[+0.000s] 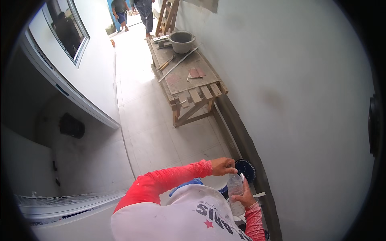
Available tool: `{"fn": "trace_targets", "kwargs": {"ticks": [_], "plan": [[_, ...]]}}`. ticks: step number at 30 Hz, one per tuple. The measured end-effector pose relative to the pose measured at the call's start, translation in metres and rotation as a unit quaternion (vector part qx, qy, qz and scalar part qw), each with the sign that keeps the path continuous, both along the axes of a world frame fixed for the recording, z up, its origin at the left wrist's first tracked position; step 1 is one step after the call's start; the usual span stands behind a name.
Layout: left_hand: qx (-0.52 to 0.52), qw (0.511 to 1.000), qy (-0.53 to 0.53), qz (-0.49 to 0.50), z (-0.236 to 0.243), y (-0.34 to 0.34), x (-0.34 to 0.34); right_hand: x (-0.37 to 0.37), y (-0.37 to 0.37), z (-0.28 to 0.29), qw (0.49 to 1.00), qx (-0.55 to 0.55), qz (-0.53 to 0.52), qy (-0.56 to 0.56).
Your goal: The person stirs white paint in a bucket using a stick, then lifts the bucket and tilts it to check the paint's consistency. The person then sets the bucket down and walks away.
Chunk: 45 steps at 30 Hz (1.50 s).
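A clear plastic water bottle (235, 188) stands upright in front of my chest. My right hand (243, 197) wraps around its body from the right. My left hand (223, 166), on a red-sleeved arm coming across from the left, has its fingers pinched on the bottle's top, where the cap is hidden. A dark round object (246, 168) lies on the floor just beyond the bottle, near the wall base.
A wooden work bench (189, 86) stands along the right wall, carrying a grey bucket (181, 41), a long straight bar (179, 63) and a wooden-handled tool (165, 63). Two people (132, 12) stand at the far end of the tiled corridor. A window (66, 28) is on the left wall.
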State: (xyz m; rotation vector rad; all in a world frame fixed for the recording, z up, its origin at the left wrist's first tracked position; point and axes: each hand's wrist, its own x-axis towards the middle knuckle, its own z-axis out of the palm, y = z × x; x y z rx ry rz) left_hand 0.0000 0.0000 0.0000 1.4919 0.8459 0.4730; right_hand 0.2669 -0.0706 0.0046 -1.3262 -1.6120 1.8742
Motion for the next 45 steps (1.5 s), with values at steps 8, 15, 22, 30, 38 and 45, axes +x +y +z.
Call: {"fn": "trace_targets", "kwargs": {"ticks": [8, 15, 22, 30, 38, 45], "plan": [[0.106, 0.987, -0.115, -0.04, -0.008, 0.014, -0.025, -0.017, 0.015, -0.036, 0.894, -0.331, 0.118, 0.278], [0.159, 0.983, 0.008, 0.097, -0.039, 0.016, -0.028, -0.036, 0.016, -0.07, 0.99, 0.046, -0.127, -0.026], [0.153, 0.921, 0.107, 0.341, -0.049, -0.002, -0.051, 0.048, -0.033, -0.176, 0.913, -0.187, -0.362, -0.015], [0.057, 0.833, 0.009, 0.551, -0.061, -0.037, -0.128, 0.017, -0.041, -0.052, 0.708, -0.279, -0.312, 0.569], [0.017, 0.8, -0.03, 0.599, -0.074, -0.015, -0.124, 0.044, -0.028, -0.079, 0.867, -0.211, -0.256, 0.371], [0.168, 0.8, 0.055, 0.573, -0.045, 0.144, -0.186, 0.083, -0.114, -0.249, 0.891, -0.275, -0.311, -0.181]]}}
